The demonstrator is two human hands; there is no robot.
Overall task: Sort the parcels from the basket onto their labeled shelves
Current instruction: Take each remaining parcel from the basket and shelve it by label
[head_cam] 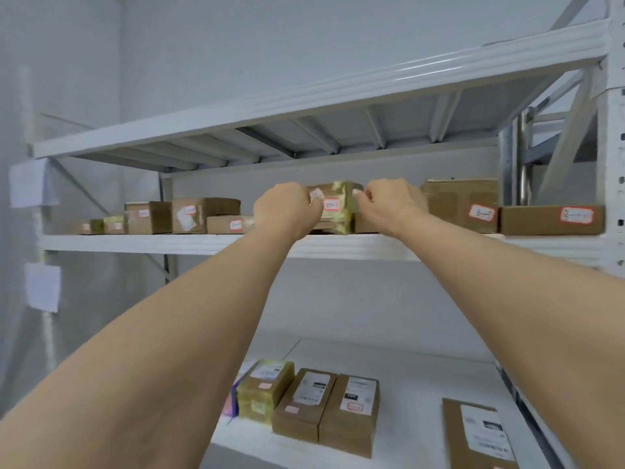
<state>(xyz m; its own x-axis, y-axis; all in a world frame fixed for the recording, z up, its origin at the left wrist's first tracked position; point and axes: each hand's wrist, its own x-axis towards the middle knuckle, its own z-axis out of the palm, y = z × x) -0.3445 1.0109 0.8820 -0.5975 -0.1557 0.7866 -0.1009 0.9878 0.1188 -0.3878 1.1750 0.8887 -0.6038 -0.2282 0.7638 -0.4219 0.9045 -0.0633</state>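
Note:
A small brown parcel [336,206] wrapped in yellowish tape, with a red-edged white label on its front, sits at the middle of the upper shelf [189,243]. My left hand [287,209] grips its left side with curled fingers. My right hand [389,201] grips its right side, fingertips on the top corner. Both arms reach up from below. The parcel seems to rest on another flat parcel; its underside is partly hidden by my hands. No basket is in view.
Several labelled brown parcels line the upper shelf, left [203,214] and right [461,204], with a flat box [551,220] at the far right. The lower shelf [422,367] holds more parcels [324,407]. White rack uprights [614,147] stand at the right; paper tags [28,182] hang at the left.

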